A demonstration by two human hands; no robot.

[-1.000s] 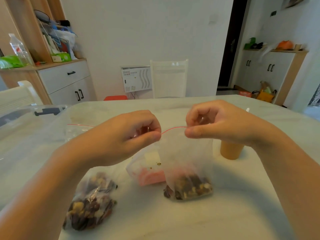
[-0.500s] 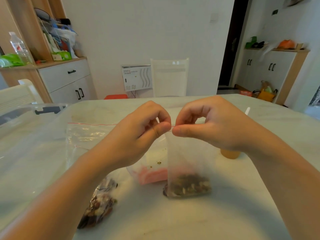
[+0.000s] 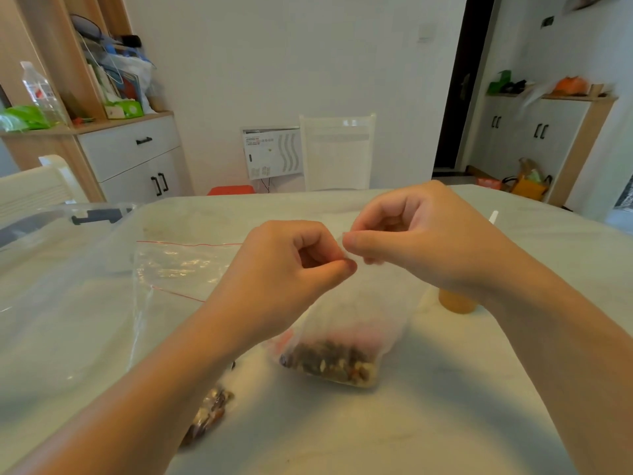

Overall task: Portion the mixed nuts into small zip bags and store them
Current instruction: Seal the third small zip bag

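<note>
— While the clear storage bin (image 3: pixel 61 221) waits at the table's left edge and a big zip bag (image 3: pixel 178 269) lies flat near it, which step is this?

— Sealing, I'd judge. The left hand (image 3: pixel 287 269) pinches the top of the small zip bag (image 3: pixel 346 323) between thumb and curled fingers; the right hand (image 3: pixel 421 241) pinches the same edge just beside it.

— And the nuts?

— Mixed nuts (image 3: pixel 332 363) sit in the bottom, resting on the table (image 3: pixel 445 406).

— Next?

— Probably run the pinch along the strip, then bin it.
</note>
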